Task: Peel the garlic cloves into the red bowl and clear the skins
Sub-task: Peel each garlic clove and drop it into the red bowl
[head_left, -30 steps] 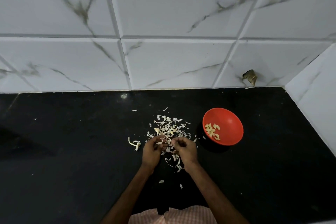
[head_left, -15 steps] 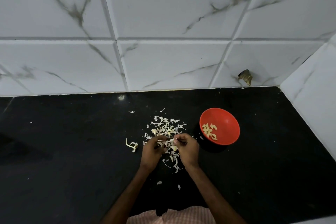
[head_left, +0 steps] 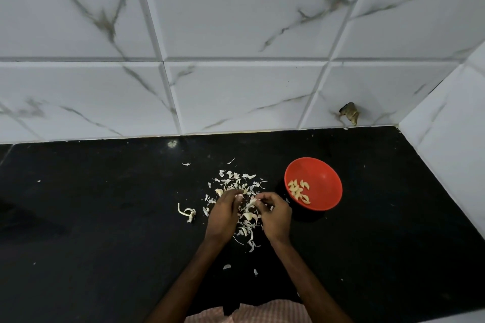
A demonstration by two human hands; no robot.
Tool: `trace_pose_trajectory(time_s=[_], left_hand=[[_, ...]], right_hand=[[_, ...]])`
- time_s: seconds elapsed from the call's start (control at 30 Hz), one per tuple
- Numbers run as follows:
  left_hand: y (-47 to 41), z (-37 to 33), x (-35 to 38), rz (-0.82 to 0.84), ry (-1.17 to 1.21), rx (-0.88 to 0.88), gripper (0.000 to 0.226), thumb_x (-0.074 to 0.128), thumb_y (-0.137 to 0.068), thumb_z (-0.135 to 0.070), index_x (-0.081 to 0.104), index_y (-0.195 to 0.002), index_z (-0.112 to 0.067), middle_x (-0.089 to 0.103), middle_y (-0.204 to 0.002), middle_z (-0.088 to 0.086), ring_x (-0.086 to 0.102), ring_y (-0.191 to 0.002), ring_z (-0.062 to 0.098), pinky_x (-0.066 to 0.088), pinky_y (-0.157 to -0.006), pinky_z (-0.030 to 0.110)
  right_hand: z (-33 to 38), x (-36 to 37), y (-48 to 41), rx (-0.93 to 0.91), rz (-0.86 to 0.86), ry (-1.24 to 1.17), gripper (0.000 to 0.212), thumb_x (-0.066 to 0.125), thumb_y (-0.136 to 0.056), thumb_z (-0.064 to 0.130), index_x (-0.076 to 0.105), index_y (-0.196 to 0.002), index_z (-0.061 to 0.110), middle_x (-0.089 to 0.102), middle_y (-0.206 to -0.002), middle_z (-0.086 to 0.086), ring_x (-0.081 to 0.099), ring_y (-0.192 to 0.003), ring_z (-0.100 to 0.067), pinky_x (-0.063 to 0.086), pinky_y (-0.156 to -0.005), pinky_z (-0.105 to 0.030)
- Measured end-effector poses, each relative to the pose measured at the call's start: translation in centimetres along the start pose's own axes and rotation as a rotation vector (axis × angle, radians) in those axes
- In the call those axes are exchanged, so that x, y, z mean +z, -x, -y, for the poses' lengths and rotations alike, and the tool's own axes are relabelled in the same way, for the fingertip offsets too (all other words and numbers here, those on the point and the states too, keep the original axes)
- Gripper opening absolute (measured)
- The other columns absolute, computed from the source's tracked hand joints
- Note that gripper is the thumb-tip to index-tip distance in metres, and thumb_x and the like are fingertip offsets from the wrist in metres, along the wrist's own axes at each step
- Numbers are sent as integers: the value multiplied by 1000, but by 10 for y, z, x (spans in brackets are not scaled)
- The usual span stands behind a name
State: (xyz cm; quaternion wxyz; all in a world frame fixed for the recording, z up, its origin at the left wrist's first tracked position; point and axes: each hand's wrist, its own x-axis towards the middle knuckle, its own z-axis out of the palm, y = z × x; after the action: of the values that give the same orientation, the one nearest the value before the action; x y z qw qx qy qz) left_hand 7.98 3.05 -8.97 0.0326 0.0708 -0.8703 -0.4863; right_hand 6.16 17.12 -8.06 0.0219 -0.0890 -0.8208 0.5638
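Observation:
A red bowl [head_left: 322,173] stands on the black counter at the right, with several peeled garlic cloves [head_left: 298,190] inside. A heap of pale garlic skins [head_left: 237,181] lies left of the bowl. My left hand [head_left: 223,215] and my right hand [head_left: 275,216] are close together over the near part of the heap. My right hand's fingertips pinch a garlic clove [head_left: 253,200] with loose skin. My left hand's fingers are curled right beside it, and what they hold is hidden. Another clove [head_left: 248,216] lies between the hands.
A garlic stem with roots [head_left: 187,212] lies left of my left hand. Stray skins [head_left: 227,267] sit on the black counter [head_left: 105,217] nearer to me. White tiled walls rise behind [head_left: 236,86] and at the right [head_left: 451,144].
Both hands stay together over the skins, with small finger movements on the clove. The bowl and heap have not moved; only the camera shifted slightly.

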Motion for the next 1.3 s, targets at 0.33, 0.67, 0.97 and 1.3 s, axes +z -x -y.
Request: trace_pose_trajectory(time_s=[0.33, 0.67, 0.97, 1.3], left_hand=[[3, -17, -2, 56, 313, -197, 46, 39, -107, -36, 63, -86, -4, 57, -66, -1, 49, -59, 9, 42, -59, 32], [10, -37, -5, -17, 262, -168, 51, 34, -110, -31, 67, -87, 1, 68, -79, 16, 58, -71, 22, 49, -73, 41], [11, -49, 0, -7, 485, -310, 56, 34, -111, -27, 63, -71, -1, 57, -57, -3, 50, -57, 11, 42, -57, 26], [15, -46, -17, 255, 688, -470, 47, 38, -107, -43, 39, -65, -23, 27, -51, -10, 18, -44, 5, 17, -41, 19]], right_hand=[[13, 5, 5, -314, 129, 85, 16, 62, -96, 5, 73, -102, 15, 72, -98, 12, 68, -96, -5, 56, -84, -26], [37, 11, 9, -231, 137, 361, 33, 45, -106, 36, 54, -78, 21, 57, -68, 10, 55, -65, -5, 36, -63, -28], [47, 13, 8, -313, 140, 493, 45, 36, -109, 33, 66, -91, 5, 70, -79, -10, 67, -73, -24, 51, -70, -42], [41, 15, 14, 6, 78, 100, 52, 42, -108, 29, 59, -66, 5, 54, -56, 1, 49, -55, -14, 43, -62, -41]])
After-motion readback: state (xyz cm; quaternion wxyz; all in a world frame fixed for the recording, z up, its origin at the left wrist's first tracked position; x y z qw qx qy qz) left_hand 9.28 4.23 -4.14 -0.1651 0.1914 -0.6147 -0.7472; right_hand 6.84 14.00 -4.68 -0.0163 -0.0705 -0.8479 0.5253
